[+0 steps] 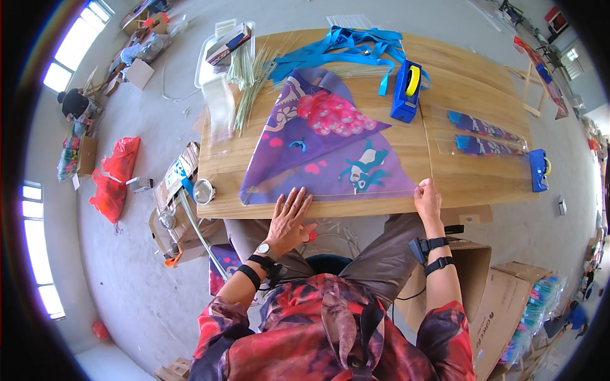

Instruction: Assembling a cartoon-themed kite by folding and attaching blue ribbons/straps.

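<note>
1. Purple printed fabric [324, 155], flat on the wooden table [473, 181], just beyond and between both hands.
2. Thin pale rod [381, 193] along its near edge, leftward from the right fingertips.
3. Left hand [290, 222] palm down, fingers spread over that edge.
4. Right hand [429, 200] pinching the rod's end.
5. Beyond the right hand, blue tape dispenser [401, 106]; farther, blue ribbons [343, 46].
</note>
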Available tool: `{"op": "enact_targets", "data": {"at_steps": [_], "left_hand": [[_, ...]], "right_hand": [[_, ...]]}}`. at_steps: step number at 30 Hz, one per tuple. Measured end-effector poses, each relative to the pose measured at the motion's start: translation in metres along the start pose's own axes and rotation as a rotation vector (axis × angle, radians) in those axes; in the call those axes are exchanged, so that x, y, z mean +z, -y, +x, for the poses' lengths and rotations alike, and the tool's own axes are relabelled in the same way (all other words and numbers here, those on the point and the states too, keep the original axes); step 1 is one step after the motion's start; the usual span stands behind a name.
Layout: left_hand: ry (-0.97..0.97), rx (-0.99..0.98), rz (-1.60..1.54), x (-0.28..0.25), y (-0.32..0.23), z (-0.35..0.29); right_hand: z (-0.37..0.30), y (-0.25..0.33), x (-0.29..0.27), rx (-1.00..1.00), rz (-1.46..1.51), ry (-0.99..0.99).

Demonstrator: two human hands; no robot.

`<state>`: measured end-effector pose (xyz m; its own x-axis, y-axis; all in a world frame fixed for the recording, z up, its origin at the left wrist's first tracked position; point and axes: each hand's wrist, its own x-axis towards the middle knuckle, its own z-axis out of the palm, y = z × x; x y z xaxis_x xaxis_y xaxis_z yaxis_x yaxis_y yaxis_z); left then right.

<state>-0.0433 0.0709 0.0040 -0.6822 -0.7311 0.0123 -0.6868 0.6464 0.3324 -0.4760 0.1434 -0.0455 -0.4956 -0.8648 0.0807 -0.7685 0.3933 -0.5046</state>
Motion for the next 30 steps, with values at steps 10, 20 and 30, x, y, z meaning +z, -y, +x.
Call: {"op": "enact_targets", "data": {"at_steps": [10,20,30], "left_hand": [[0.011,0.025,0.008,0.003,0.002,0.000],[-0.001,0.041,0.027,0.002,0.001,0.000],[-0.017,0.059,0.030,0.004,0.002,0.001]], "right_hand": [[0.001,-0.002,-0.001,-0.046,0.024,-0.013],[-0.003,0.000,0.002,-0.054,-0.128,-0.104],[-0.004,-0.004,-0.022,0.070,-0.023,-0.055]]}}
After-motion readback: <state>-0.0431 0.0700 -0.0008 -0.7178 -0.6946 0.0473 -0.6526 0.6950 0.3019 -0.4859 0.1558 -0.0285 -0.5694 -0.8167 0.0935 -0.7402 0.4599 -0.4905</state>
